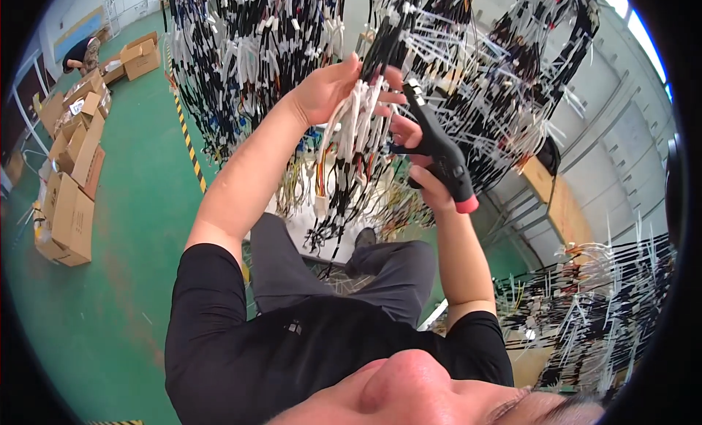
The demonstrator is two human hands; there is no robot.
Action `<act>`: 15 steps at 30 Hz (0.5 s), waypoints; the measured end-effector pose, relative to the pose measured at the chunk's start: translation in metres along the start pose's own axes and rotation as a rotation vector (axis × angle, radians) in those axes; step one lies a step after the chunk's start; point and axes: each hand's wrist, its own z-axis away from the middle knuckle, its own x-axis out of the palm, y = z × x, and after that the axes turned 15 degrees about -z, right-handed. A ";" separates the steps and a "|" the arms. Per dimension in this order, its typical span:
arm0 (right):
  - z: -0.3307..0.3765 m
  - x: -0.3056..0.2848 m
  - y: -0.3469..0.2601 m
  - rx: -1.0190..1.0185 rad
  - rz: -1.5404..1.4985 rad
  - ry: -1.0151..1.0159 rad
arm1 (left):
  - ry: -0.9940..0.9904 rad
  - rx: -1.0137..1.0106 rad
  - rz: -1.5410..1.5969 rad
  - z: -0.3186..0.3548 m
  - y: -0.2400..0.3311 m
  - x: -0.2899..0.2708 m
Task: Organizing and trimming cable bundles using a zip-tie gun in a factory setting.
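Observation:
My left hand (pixel 327 92) is curled around a hanging bundle of wire harnesses (pixel 358 121), black above and white-sleeved below, with connectors at the lower ends. Its thumb lies at the near side and its fingertips show past the bundle's right side. Just to the right, my right hand (pixel 418 158) grips a black cable tie gun (pixel 442 148) with a red end cap. The gun's metal nose points up beside the bundle. Parts of my right fingers are hidden by the gun.
Dense wire harnesses (pixel 256 52) hang at the left, and more with white cable ties (pixel 504 81) at the right. Another wire cluster (pixel 599 315) is at lower right. Cardboard boxes (pixel 73 213) line the green floor (pixel 131 293) at left, near another person (pixel 84 53).

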 end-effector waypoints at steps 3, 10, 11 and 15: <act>0.011 0.003 0.037 0.043 -0.192 0.027 | -0.065 -0.010 -0.069 0.013 -0.007 -0.001; 0.035 -0.008 0.081 0.047 -0.432 0.259 | 0.109 -0.183 -0.239 0.051 -0.019 -0.018; 0.036 -0.008 0.084 0.039 -0.427 0.265 | 0.140 -0.221 -0.299 0.054 -0.023 -0.016; 0.030 0.004 0.090 -0.031 -0.244 0.396 | 0.267 -0.173 -0.382 0.073 -0.031 -0.016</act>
